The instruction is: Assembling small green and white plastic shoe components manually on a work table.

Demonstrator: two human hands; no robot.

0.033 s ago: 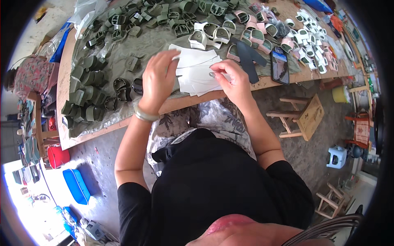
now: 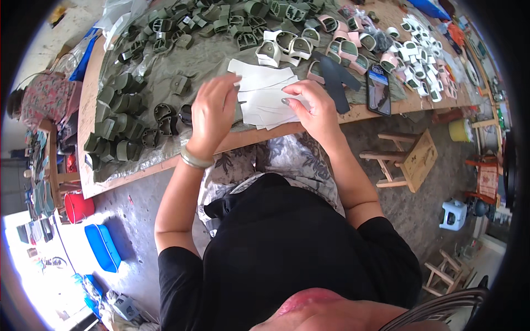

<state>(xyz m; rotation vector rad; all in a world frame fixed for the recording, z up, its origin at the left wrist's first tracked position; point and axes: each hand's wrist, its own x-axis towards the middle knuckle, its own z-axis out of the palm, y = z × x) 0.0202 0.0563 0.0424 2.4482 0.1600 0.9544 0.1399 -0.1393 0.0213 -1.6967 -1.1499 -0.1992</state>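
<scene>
Flat white cut sheet pieces (image 2: 264, 102) lie in an overlapping pile near the table's front edge. Over their left side is my left hand (image 2: 211, 113), its fingers stretched out and blurred at the tips, with nothing visible in it. My right hand (image 2: 318, 107) is at the pile's right side, thumb and index finger apart above the sheets. Whether those fingertips touch the top sheet I cannot tell. White moulded straps (image 2: 269, 53) stand just beyond the pile. Dark flat strips (image 2: 334, 83) lie crossed to the right of my right hand.
Many dark green moulded straps (image 2: 118, 110) cover the table's left and back. Pink straps (image 2: 348, 49) and small white ones (image 2: 419, 58) are at the right. A phone (image 2: 378, 91) lies near the edge. A wooden stool (image 2: 417, 157) stands right; a person (image 2: 47, 102) is far left.
The view has shifted slightly. My left fingertips are a little lower and farther left; my right hand has hardly moved.
</scene>
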